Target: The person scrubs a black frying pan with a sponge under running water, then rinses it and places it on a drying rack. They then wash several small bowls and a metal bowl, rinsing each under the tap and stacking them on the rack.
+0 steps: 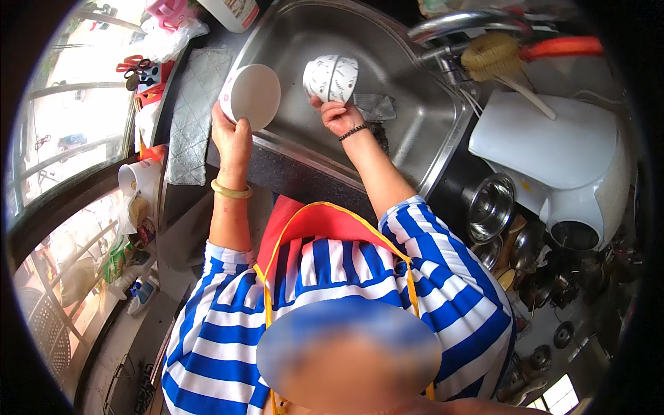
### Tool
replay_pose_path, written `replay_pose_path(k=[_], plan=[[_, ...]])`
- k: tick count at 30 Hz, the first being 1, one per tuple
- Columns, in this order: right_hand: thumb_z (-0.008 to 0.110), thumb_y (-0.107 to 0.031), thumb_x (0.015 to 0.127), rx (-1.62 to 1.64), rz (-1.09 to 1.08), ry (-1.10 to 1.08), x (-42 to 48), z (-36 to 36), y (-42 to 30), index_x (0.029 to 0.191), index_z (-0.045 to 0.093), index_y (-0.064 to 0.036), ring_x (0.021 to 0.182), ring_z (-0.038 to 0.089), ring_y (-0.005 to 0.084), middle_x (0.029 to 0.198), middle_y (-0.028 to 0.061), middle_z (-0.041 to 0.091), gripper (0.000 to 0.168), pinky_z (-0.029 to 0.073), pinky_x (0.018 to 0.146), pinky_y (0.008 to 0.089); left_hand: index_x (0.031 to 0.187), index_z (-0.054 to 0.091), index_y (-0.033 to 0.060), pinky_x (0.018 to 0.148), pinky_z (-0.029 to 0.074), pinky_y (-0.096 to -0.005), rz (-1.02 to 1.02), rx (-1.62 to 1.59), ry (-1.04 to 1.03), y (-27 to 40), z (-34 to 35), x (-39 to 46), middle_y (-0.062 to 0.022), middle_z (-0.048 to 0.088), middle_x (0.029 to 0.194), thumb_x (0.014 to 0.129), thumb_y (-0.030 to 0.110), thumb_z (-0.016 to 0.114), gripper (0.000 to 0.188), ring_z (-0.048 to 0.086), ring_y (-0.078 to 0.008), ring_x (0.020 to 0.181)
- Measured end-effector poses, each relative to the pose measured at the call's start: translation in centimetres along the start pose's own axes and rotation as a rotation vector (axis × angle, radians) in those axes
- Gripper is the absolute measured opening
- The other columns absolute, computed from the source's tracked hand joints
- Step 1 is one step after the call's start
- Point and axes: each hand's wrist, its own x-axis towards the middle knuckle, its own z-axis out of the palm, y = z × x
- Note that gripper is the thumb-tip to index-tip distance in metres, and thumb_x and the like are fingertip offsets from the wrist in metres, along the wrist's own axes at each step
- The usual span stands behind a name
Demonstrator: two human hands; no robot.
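My left hand grips a plain-inside white bowl by its edge, thumb on the rim. The bowl is tilted so its inner face shows, over the left rim of a stainless steel sink. Over the basin, my right hand holds a white patterned bowl with dark leaf prints. A dark line crosses this bowl; whether it is two bowls together I cannot tell. Just right of my right hand, a grey cloth or pad lies on the sink floor. Something dark beside my wrist is partly hidden.
A chrome faucet and a yellow-bristled brush are at the sink's right. Further right stands a white appliance, near steel bowls. A grey quilted mat lies on the left counter, with scissors in a holder beyond.
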Motion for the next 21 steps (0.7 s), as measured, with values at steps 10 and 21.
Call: replay_pose_path(k=[10,21], plan=[[0.044,-0.028,0.090,-0.022,0.114,-0.343,-5.7,0.7,0.8,0.119,0.037,0.010,0.043,0.050,0.0116,0.106,0.0313,0.049,0.049,0.043,0.035,0.0204,0.123,0.042,0.0000,0.093,0.039,-0.0379,0.323,0.264,0.032,5.1,2.6,-1.7,-0.0226,0.054,0.109,0.067,-0.010,0.044,0.057,0.053,-0.0356,0.105],[0.042,-0.031,0.092,-0.007,0.147,-0.593,-7.5,1.7,3.3,0.122,0.034,0.014,0.039,0.049,0.0135,0.107,0.0344,0.046,0.055,0.042,0.031,0.0204,0.125,0.039,-0.0021,0.095,0.038,-0.0405,0.434,0.357,-0.016,6.8,2.7,-2.3,-0.0243,0.048,0.117,0.066,-0.010,0.046,0.061,0.046,-0.0404,0.110]])
